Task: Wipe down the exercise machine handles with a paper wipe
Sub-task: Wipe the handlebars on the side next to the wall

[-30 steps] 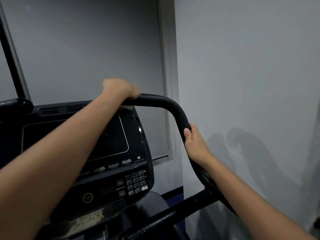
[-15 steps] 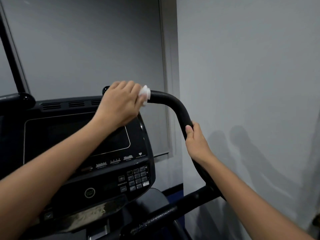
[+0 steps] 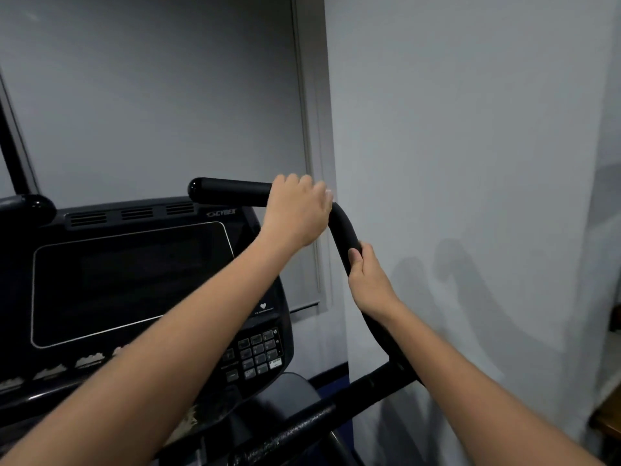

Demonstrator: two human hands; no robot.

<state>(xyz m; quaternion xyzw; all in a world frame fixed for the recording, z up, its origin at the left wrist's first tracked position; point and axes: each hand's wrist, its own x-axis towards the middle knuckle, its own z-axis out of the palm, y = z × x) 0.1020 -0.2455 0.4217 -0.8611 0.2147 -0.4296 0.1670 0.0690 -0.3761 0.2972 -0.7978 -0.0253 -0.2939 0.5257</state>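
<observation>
So the left hand (image 3: pixel 297 210) is curled over the bend of the black handle (image 3: pixel 232 193), w/ just a sliver of the white paper wipe (image 3: pixel 330 195) peeking past the fingertips. Right hand (image 3: pixel 368 280) grips the same bar lower down, thumb on top. The machine's console (image 3: pixel 134 280) sits just left of it, keypad (image 3: pixel 258 354) at its lower right corner, grey wall (image 3: pixel 470 129) behind.

a gym or fitness room, by the look of it: a black cardio machine's console (image 3: pixel 134 284) fills the lower left, with a dark screen (image 3: pixel 127 280), a number keypad (image 3: pixel 258 354) and a small heart symbol. a padded black handlebar (image 3: pixel 232 191) curves off it, close to plain grey walls (image 3: pixel 470 129).
</observation>
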